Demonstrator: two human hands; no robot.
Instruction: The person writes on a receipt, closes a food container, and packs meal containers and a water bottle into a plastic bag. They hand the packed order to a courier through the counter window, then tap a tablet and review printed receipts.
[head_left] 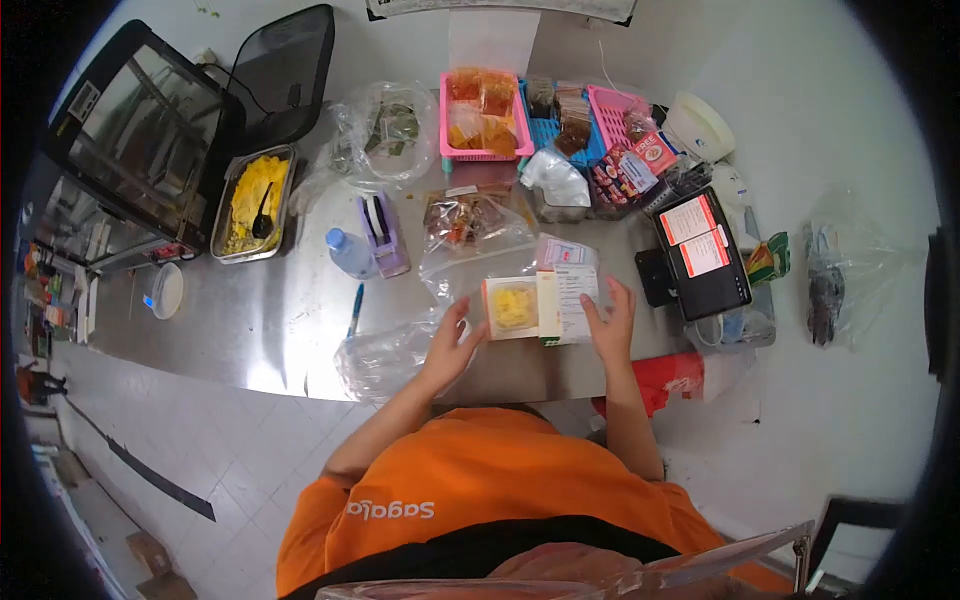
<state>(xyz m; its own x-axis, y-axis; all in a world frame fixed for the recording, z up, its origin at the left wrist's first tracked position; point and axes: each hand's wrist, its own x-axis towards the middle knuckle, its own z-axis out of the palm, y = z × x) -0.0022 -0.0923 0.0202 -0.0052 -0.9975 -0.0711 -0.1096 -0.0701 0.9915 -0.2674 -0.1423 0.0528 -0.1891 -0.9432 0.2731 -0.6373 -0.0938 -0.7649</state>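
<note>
An opened paper food box [490, 330] lies on the steel counter in front of me, with yellow food [515, 307] in its left part. On its right part, a white printed slip [575, 303] covers the surface. My left hand [456, 345] is at the box's left edge, fingers apart and holding nothing. My right hand [613, 322] is at the slip's right edge, its fingers spread and the thumb close to the paper; whether it touches is unclear. Just behind the box are a small printed packet [567, 252] and a clear zip bag [470, 255] with brownish contents.
A metal tray [222, 230] of yellow food with a black spoon stands left. Nearby are a purple tape dispenser [387, 240], a bottle [348, 252], a pen [356, 310] and plastic bags [385, 362]. Behind sits a pink basket [487, 155]; a black screen [702, 255] stands right.
</note>
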